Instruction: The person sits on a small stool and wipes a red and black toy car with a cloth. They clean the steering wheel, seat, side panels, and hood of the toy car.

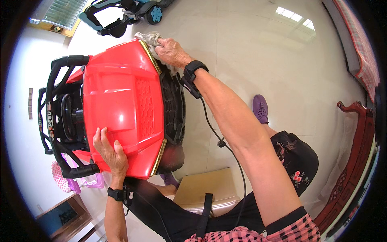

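A red ride-on toy car with a glossy plastic hood stands before me, its black grille facing right. My right hand grips a greyish-white cloth at the hood's far front corner, beside a gold-coloured light strip. Part of the cloth hangs down by the black bumper. My left hand rests on the near side of the hood, fingers spread, with nothing in it. Behind the hood are a black steering wheel and a black roll bar.
A toy excavator stands at the top. A gold-coloured padded seat is between my legs. At left are a pink-and-white dotted stool and a wall; at right, a carved wooden frame and a bed edge. A cable hangs from my right wrist.
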Action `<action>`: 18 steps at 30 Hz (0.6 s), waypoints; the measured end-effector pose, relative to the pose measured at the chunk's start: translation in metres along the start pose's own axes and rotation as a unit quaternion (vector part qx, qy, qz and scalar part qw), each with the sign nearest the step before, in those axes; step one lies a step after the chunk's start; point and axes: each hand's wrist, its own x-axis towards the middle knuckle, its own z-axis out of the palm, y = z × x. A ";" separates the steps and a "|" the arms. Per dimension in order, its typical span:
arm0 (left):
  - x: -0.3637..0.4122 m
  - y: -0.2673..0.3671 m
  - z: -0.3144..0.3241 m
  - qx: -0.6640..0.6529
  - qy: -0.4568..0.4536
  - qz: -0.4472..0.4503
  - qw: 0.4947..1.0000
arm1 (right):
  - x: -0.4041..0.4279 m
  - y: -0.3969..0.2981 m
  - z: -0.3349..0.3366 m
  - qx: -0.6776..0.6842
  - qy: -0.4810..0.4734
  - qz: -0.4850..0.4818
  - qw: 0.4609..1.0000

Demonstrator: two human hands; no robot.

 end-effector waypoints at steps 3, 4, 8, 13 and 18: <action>-0.001 -0.002 -0.002 0.002 0.003 0.005 1.000 | -0.013 0.005 -0.005 -0.051 -0.024 -0.038 0.998; -0.001 -0.002 0.000 0.006 0.004 0.002 1.000 | -0.024 0.012 -0.003 -0.066 -0.011 -0.056 0.996; -0.002 -0.005 -0.002 0.005 0.004 -0.005 1.000 | -0.060 0.010 -0.004 -0.027 0.002 -0.005 1.000; -0.001 -0.005 0.002 0.010 0.010 0.004 1.000 | -0.102 0.047 -0.014 -0.161 0.000 0.063 0.985; -0.001 0.002 -0.002 0.011 -0.004 -0.003 1.000 | -0.087 0.055 -0.020 0.008 0.140 0.167 0.976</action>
